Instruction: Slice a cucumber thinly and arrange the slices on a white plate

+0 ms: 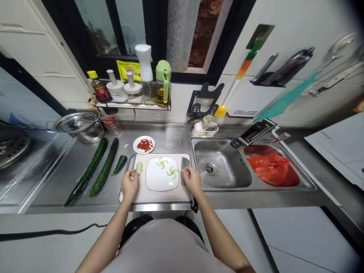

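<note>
A white square plate (162, 181) lies on the pale cutting board (139, 197), with two pinwheels of thin cucumber slices (172, 173) on its upper and right parts. Left of the plate, a short overlapping row of cucumber slices (139, 167) rests on the board. My left hand (129, 185) has its fingertips pinched on the slice at the lower end of that row. Over the blade of a kitchen knife (185, 163) at the board's right side is my right hand (192, 181), fingers closed; whatever they hold is hidden.
Two whole cucumbers (98, 178) and a cut cucumber piece (120, 164) lie to the left. Behind the board sits a small dish (136, 149) of chopped red bits. A lidded pot (81, 127) stands back left; a double sink (222, 182) with a red bag (270, 168) is right.
</note>
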Demonstrator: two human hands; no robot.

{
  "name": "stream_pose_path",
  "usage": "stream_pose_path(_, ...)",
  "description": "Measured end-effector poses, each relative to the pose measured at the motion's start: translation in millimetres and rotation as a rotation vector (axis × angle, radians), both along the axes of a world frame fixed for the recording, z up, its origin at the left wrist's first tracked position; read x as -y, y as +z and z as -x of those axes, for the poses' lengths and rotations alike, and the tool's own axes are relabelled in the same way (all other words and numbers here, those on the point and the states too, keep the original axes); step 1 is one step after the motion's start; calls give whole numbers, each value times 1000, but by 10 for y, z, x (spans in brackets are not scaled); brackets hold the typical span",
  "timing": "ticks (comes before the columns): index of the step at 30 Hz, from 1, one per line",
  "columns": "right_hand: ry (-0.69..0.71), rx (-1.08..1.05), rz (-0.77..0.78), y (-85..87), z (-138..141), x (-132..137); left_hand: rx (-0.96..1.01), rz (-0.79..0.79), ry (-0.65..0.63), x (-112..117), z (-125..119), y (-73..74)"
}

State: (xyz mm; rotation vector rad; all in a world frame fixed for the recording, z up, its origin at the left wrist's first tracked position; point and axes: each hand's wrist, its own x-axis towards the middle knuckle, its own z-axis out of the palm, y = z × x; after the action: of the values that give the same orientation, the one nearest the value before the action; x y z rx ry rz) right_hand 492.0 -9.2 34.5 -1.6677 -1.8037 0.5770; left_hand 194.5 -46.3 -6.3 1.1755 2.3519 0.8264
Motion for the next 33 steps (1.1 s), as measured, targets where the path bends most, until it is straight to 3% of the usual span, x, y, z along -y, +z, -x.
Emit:
stream_pose_path(5,16,-24,1,38,71,37,-45,49,89,38,83,32)
stream_pose_path(20,49,-9,17,36,100,125,-167,254,59,-103,27,70)
stream_pose_path(33,51,-9,36,15,121,140,-145,114,61,-107,-1,15)
